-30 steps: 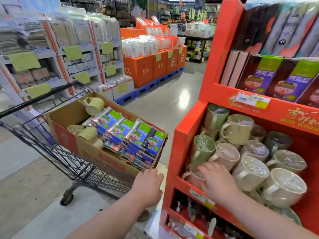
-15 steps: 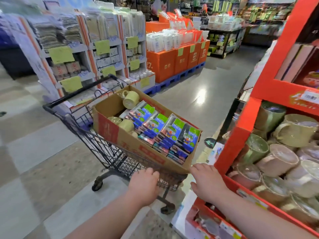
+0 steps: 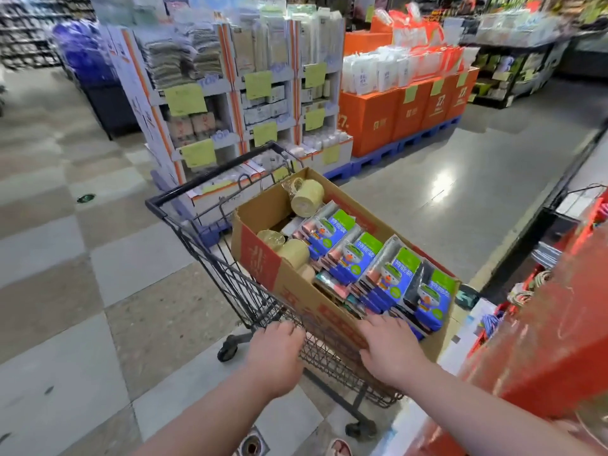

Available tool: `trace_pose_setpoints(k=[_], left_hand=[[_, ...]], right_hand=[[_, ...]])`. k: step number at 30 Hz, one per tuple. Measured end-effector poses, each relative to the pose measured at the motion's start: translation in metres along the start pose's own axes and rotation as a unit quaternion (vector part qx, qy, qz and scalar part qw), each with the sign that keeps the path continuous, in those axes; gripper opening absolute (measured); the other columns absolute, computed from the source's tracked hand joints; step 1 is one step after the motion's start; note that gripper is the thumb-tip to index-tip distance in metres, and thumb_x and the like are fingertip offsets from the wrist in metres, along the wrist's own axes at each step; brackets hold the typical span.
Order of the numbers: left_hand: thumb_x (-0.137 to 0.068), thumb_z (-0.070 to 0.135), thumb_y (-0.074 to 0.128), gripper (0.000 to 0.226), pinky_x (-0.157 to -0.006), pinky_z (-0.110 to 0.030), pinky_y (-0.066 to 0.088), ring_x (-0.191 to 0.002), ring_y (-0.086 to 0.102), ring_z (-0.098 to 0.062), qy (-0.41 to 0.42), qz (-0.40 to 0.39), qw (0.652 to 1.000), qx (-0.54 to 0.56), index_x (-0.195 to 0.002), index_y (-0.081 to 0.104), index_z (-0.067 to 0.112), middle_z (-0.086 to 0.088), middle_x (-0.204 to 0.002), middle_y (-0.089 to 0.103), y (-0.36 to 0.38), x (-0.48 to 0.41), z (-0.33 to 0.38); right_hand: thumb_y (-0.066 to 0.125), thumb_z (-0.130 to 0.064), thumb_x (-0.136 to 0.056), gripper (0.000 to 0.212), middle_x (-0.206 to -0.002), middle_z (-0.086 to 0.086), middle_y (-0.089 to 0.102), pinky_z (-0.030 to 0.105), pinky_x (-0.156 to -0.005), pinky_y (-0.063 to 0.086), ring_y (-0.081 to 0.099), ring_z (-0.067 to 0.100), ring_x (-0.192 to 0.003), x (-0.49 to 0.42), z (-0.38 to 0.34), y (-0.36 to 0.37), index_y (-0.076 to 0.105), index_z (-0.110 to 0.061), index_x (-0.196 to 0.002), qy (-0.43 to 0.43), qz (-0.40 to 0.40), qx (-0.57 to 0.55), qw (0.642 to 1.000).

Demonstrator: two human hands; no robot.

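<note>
Cardboard box (image 3: 263,258) gripped by right hand (image 3: 391,352) (left hand (image 3: 275,355) grips wire cart (image 3: 227,284)).

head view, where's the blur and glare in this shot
Head view: motion blur smears the red display stand at right; a white glare spot sits on the polished floor; the cardboard box in the shopping cart is fairly sharp; far shelves bend and soften toward the edges.
</note>
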State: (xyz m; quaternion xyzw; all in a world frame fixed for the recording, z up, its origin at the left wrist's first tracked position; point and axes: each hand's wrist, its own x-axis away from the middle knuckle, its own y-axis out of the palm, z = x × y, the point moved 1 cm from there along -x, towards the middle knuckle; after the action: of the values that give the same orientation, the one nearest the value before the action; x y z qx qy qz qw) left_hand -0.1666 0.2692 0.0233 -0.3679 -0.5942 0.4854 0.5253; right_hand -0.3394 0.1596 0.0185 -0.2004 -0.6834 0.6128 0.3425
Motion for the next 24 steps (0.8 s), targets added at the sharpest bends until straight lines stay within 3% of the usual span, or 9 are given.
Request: trace_pose_setpoints(k=[5,9,15,19,24], left_hand=[[-0.093,0.039,0.046,0.045,-0.105,-0.038,0.036,-0.125,0.040,-0.025,-0.011,0.002,1.000,-0.016,-0.133,0.041,0.020,-0.003,-0.134,0.045,-0.020,-0.054,-0.026],[-0.091,0.038,0.044,0.038,-0.098,-0.038,0.039,-0.116,0.046,-0.026,0.002,0.014,0.999,-0.048,-0.124,0.045,0.019,-0.004,-0.123,0.050,-0.039,-0.099,-0.032],[-0.091,0.038,0.044,0.042,-0.101,-0.037,0.036,-0.119,0.044,-0.024,0.004,0.026,0.999,-0.046,-0.129,0.046,0.021,-0.002,-0.126,0.049,-0.057,-0.146,-0.043],[-0.089,0.037,0.045,0.035,-0.097,-0.034,0.037,-0.115,0.047,-0.021,-0.005,0.032,0.999,-0.022,-0.122,0.050,0.024,0.002,-0.121,0.052,-0.059,-0.164,-0.060],[-0.092,0.037,0.044,0.039,-0.103,-0.035,0.036,-0.122,0.044,-0.020,-0.006,0.029,1.000,-0.005,-0.129,0.047,0.024,0.003,-0.127,0.049,-0.069,-0.196,-0.087]], right_hand=[[0.047,-0.031,-0.091,0.044,-0.139,0.001,0.044,0.037,-0.107,0.030,0.039,0.025,-0.129,-0.067,0.010,-0.007,0.044,-0.021,-0.133,-0.004,0.001,-0.036,0.999],[0.046,-0.030,-0.089,0.049,-0.138,0.001,0.045,0.036,-0.105,0.031,0.040,0.023,-0.129,-0.112,0.028,-0.012,0.040,-0.022,-0.137,0.008,-0.002,-0.047,0.999],[0.045,-0.027,-0.086,0.036,-0.125,0.001,0.054,0.038,-0.100,0.039,0.048,0.025,-0.120,-0.162,0.044,-0.019,0.051,-0.022,-0.120,0.007,-0.019,-0.066,0.998],[0.044,-0.028,-0.090,0.037,-0.126,0.003,0.053,0.036,-0.096,0.040,0.049,0.027,-0.120,-0.186,0.038,-0.021,0.048,-0.021,-0.126,0.005,-0.027,-0.072,0.997],[0.048,-0.031,-0.089,0.045,-0.134,0.003,0.048,0.036,-0.100,0.038,0.045,0.027,-0.125,-0.215,0.025,-0.022,0.044,-0.022,-0.133,0.021,-0.060,-0.120,0.991]])
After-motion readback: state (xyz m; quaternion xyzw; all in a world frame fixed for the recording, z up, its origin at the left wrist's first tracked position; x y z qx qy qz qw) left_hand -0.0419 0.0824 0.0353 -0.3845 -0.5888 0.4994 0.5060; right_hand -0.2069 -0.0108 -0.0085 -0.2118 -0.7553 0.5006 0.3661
